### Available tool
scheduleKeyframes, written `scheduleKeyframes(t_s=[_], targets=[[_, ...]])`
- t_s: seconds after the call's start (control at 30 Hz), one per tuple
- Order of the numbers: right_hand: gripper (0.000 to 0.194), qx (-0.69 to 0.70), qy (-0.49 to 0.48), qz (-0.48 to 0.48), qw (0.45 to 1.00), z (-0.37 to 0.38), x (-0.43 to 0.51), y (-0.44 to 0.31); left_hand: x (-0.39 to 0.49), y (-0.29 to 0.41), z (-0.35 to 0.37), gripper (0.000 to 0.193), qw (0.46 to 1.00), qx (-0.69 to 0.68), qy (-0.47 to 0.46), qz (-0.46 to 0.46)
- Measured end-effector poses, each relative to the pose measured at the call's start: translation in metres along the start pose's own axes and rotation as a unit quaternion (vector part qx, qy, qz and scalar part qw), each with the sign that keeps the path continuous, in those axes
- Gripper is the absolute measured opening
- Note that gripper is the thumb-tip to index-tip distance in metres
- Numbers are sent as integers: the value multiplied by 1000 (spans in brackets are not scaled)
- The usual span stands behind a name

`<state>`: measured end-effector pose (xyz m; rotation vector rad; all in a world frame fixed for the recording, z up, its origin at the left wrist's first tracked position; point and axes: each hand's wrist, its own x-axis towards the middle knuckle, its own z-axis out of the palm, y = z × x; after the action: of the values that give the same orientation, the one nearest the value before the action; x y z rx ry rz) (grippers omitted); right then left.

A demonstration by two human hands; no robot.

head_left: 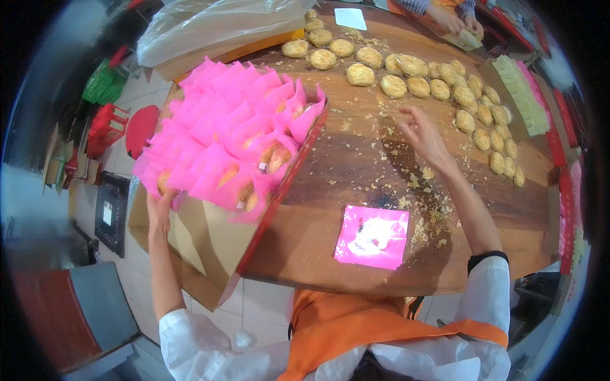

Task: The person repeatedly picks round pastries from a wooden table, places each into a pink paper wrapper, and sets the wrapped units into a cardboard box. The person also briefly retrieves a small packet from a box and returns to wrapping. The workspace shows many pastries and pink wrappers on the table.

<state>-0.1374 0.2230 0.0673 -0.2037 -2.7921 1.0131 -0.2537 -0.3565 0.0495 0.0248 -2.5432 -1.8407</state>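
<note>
My left hand (159, 202) is at the near left of an open cardboard box (217, 233). Its fingers close around a pink-wrapped pastry (163, 181), partly hidden by the wrapper. Rows of other pastries in pink wrappers (224, 109) fill most of the box, and bare cardboard shows at its near end. Over the wooden table my right hand (421, 135) hovers with bent fingers apart, holding nothing. Beyond it lie several round golden pastries (393, 87) in clear film. A square pink wrapper (371, 237) rests flat near the table's front edge.
Crumbs (424, 214) litter the wooden table (305, 238). A clear plastic sheet (224, 28) covers another box at the back left. Stacked pale green wrappers (519, 95) stand at the right edge. Across the table, another person's hands (448, 21) hold a light-coloured item.
</note>
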Motion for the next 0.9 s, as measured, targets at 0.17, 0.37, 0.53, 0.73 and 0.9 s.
scheduleKeyframes(t_s=[0.17, 0.37, 0.53, 0.73, 0.9], targets=[[20, -289, 110, -152, 939, 7, 57, 65, 3, 3, 19, 49, 996, 21, 73, 51], [11, -355, 84, -160, 917, 11, 85, 76, -2, 1, 4, 46, 911, 344, 79, 215], [18, -223, 117, -244, 937, 9, 63, 58, 12, -39, 21, 58, 922, 296, 222, 113], [18, 213, 24, 123, 969, -18, 0, 42, -2, -32, 1, 66, 978, 99, 172, 60], [10, 494, -17, 191, 848, -43, -107, 47, -72, 65, 20, 59, 901, 280, 260, 208]])
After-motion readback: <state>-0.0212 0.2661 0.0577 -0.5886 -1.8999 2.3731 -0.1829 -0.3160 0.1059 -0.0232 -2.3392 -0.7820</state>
